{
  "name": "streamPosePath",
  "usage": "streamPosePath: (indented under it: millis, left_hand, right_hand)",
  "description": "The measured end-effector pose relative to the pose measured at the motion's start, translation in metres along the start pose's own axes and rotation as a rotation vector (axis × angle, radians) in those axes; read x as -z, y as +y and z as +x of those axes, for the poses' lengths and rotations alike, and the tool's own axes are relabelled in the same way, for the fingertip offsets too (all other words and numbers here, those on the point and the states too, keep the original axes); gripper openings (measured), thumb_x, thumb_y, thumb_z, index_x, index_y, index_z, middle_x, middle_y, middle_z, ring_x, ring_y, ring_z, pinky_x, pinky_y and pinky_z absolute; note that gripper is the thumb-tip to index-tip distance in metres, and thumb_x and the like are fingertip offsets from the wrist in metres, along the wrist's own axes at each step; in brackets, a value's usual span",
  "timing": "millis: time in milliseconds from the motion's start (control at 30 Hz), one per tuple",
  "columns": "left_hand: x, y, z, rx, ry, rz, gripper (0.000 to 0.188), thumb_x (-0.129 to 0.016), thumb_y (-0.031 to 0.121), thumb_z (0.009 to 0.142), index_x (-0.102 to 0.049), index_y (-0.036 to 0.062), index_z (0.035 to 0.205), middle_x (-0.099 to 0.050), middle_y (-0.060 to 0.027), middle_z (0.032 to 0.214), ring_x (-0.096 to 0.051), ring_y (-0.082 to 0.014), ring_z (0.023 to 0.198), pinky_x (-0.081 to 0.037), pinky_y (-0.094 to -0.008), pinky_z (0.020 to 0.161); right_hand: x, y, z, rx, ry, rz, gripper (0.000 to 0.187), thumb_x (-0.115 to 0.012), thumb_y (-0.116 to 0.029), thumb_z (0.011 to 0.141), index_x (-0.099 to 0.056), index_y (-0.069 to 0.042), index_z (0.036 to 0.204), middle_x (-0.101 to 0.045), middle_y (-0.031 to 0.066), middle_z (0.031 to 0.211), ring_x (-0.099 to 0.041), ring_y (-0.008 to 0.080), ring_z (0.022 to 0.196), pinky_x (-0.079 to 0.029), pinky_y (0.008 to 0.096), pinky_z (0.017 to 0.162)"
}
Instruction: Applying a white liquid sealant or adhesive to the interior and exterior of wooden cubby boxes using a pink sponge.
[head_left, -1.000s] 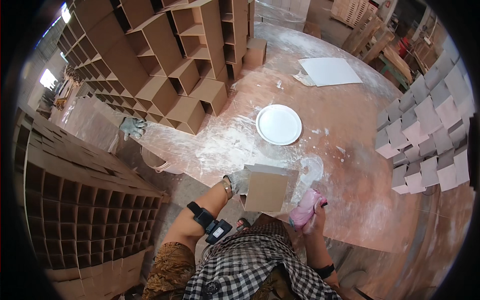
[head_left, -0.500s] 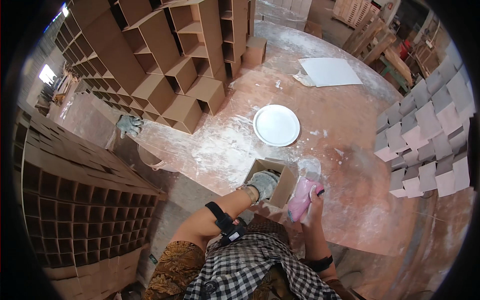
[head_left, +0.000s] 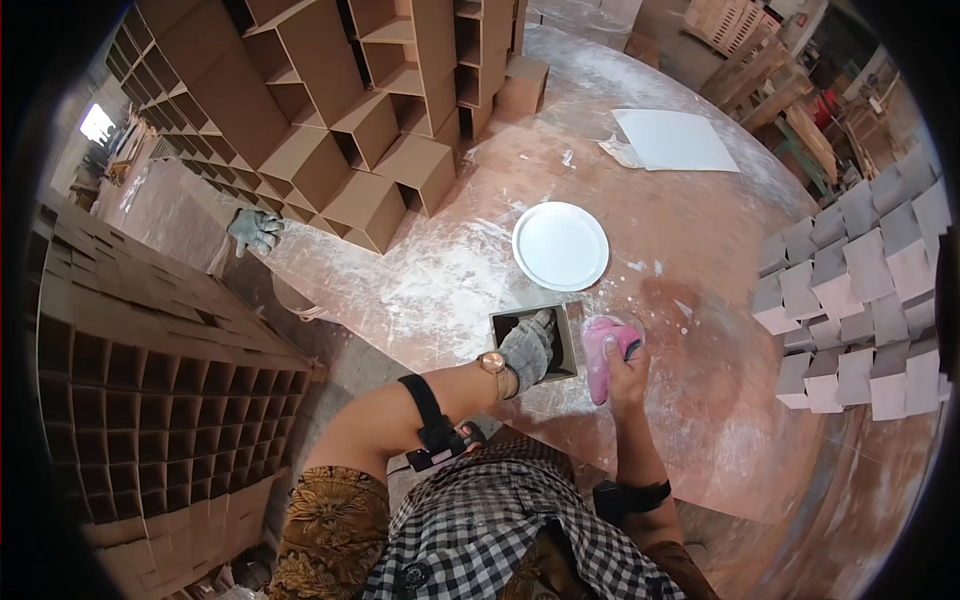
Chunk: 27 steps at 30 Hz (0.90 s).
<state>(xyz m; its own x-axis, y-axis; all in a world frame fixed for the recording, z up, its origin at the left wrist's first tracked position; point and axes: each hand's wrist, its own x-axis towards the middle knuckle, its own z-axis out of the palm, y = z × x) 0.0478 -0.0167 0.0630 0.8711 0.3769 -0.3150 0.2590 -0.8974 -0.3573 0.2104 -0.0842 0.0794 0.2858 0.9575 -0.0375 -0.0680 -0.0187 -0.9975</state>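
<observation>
A small open square box (head_left: 565, 345) of brown board lies on the dusty reddish table (head_left: 700, 330), open side up. My left hand (head_left: 527, 347), in a grey glove, reaches into it and grips its near wall. My right hand (head_left: 622, 368) holds a pink cloth-like pad (head_left: 601, 345) just to the right of the box, touching its outer side. A white round plate (head_left: 560, 246) of white paste sits just beyond the box.
Stacked brown cube boxes (head_left: 380, 130) stand at the back left, a wall of grid dividers (head_left: 130, 400) at the left. Grey-white cube boxes (head_left: 860, 290) pile at the right. A white sheet (head_left: 672, 140) lies far back. A grey glove (head_left: 252, 230) rests on the left edge.
The box was held up with its flat face toward me; it has been turned and set on the table, open side up. The left hand moved into it, the pink pad came beside it.
</observation>
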Motion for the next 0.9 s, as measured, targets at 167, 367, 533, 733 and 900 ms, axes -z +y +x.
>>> streamPosePath:
  millis: [167,367,533,733,900]
  left_hand:
    - [-0.032,-0.012,0.018,0.017,-0.124,-0.526,0.024,-0.047,0.023,0.082,-0.061,0.0204,0.101,-0.059,-0.0079,0.104,-0.059,-0.0250,0.097,-0.047,-0.0409,0.075]
    - [-0.048,-0.005,0.023,0.216,0.126,-0.703,0.030,-0.049,0.026,0.081,-0.056,0.0143,0.108,-0.059,-0.0111,0.101,-0.060,-0.0286,0.089,-0.049,-0.0407,0.070]
    - [-0.041,-0.009,0.020,0.204,-0.011,-0.745,0.030,-0.045,0.027,0.086,-0.057,0.0100,0.107,-0.062,-0.0112,0.101,-0.061,-0.0281,0.092,-0.047,-0.0422,0.074]
    - [-0.018,-0.018,0.012,0.198,-0.116,-0.788,0.035,-0.052,0.025,0.079,-0.054,0.0131,0.112,-0.059,-0.0122,0.104,-0.062,-0.0287,0.086,-0.049,-0.0415,0.069]
    - [-0.043,-0.007,0.020,0.181,0.071,-0.726,0.028,-0.051,0.026,0.080,-0.057,0.0142,0.106,-0.061,-0.0130,0.096,-0.063,-0.0291,0.081,-0.050,-0.0414,0.066]
  right_hand:
    - [-0.017,0.015,0.024,0.179,0.057,-0.148,0.022,-0.059,-0.004,0.080,-0.057,0.001,0.102,-0.061,0.0056,0.089,-0.056,0.0129,0.081,-0.044,0.0264,0.072]
    - [-0.049,0.001,0.071,0.603,-0.060,-0.706,0.031,-0.063,-0.005,0.074,-0.057,-0.002,0.104,-0.058,0.0154,0.091,-0.058,0.0320,0.082,-0.046,0.0353,0.074]
    - [-0.027,0.013,0.019,0.476,-0.060,-0.768,0.032,-0.063,-0.007,0.073,-0.058,-0.003,0.104,-0.057,0.0175,0.092,-0.056,0.0357,0.084,-0.046,0.0399,0.073]
    - [-0.028,0.004,0.012,0.523,-0.063,-0.920,0.028,-0.060,-0.006,0.072,-0.058,-0.003,0.100,-0.056,0.0161,0.091,-0.056,0.0339,0.083,-0.046,0.0399,0.071]
    - [-0.055,0.007,0.077,0.657,-0.005,-0.927,0.031,-0.060,-0.006,0.071,-0.058,-0.003,0.102,-0.056,0.0163,0.090,-0.055,0.0348,0.081,-0.045,0.0408,0.071]
